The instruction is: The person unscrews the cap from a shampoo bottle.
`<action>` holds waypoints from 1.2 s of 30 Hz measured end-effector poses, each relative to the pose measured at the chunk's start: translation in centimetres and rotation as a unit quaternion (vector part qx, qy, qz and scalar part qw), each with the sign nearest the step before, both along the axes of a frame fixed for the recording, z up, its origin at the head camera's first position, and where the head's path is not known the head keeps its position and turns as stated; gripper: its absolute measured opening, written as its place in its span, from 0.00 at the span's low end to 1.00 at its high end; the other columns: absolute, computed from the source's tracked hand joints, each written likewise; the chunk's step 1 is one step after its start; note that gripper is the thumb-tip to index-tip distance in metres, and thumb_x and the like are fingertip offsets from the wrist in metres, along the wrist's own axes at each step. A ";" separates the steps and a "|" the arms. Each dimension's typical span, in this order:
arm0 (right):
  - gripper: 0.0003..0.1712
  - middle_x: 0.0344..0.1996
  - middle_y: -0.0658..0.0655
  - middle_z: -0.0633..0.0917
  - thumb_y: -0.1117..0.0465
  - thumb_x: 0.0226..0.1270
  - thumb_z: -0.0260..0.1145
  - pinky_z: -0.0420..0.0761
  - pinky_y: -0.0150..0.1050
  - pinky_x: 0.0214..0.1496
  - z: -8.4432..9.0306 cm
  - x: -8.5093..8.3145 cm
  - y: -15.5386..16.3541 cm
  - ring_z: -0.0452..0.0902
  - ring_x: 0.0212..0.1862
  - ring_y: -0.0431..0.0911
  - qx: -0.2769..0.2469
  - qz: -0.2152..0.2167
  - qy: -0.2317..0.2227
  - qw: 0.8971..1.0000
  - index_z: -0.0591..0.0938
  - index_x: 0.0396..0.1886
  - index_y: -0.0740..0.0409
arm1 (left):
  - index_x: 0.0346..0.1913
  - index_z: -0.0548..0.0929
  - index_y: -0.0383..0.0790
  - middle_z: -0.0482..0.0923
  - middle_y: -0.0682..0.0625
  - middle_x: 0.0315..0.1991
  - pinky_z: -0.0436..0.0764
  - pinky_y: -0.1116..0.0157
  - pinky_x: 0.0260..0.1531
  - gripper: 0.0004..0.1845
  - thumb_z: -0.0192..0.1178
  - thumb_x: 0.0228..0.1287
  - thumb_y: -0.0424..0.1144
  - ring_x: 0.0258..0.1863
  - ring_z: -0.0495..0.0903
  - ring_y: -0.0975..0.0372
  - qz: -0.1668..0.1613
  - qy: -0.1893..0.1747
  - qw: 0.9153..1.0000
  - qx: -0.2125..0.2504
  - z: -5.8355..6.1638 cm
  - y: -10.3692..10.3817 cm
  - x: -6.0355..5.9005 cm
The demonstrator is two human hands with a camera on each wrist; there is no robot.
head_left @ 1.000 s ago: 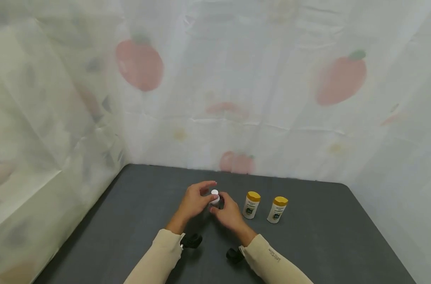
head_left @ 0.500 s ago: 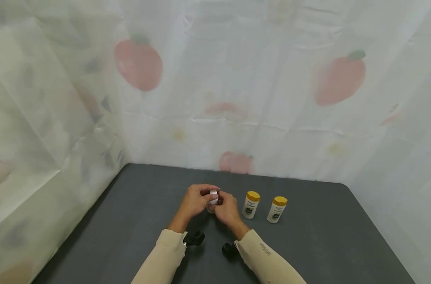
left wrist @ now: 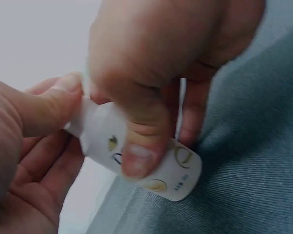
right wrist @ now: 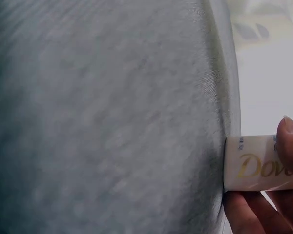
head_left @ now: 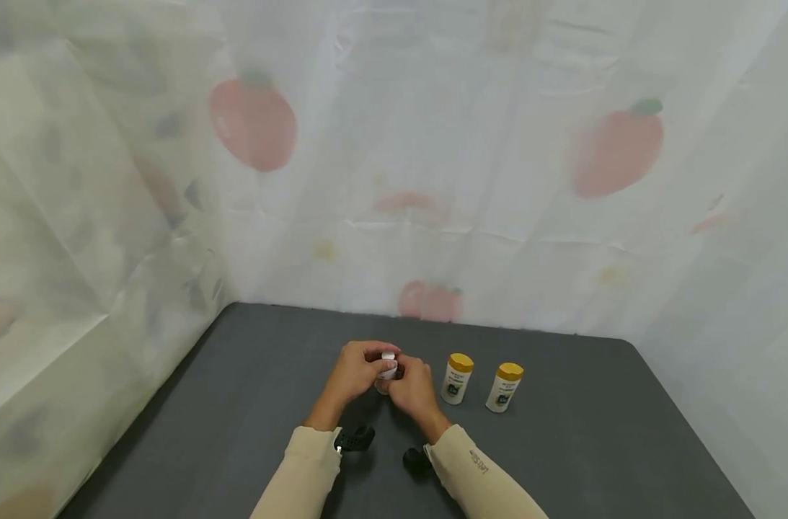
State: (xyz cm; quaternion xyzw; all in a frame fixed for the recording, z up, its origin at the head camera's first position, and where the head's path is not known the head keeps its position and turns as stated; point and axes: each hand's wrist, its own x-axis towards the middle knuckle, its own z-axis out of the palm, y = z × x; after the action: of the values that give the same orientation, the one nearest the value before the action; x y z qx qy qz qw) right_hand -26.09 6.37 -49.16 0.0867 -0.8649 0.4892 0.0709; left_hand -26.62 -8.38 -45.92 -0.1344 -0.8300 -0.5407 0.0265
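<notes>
white bottle [left wrist: 100, 131] (two-handed hold) well inside table edges [head_left: 530, 334]

White Dove bottle [right wrist: 256, 163], gold lettering [right wrist: 250, 166]. Right of it, white bottles [head_left: 453, 388] with yellow caps [head_left: 461, 362]; beneath it, dark grey tabletop [head_left: 595, 425]; behind it, whitish curtain [head_left: 471, 166] printed with red fruit [head_left: 254, 126].

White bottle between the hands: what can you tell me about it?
A small, white, plastic-looking bottle with gold "Dove" lettering and a narrower white top. It appears upright, base on the dark table. The right hand grips its body; the left hand pinches its top. Whether the top is loose isn't clear.
</notes>
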 end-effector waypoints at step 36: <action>0.18 0.44 0.57 0.90 0.65 0.68 0.72 0.84 0.33 0.39 2.1 1.6 0.8 0.85 0.40 0.42 -0.055 0.080 0.010 0.995 0.85 0.57 0.56 | 0.49 0.92 0.41 0.91 0.43 0.49 0.88 0.63 0.47 0.12 0.69 0.66 0.29 0.50 0.90 0.54 -0.027 0.002 0.998 0.052 3.2 -0.5 0.9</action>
State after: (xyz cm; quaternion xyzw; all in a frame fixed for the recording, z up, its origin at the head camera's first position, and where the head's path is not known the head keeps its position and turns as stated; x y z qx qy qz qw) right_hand -24.51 7.14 -47.07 0.1563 -0.8263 0.5393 0.0453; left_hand -25.72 -8.89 -42.74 -0.1561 -0.7967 -0.5835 0.0205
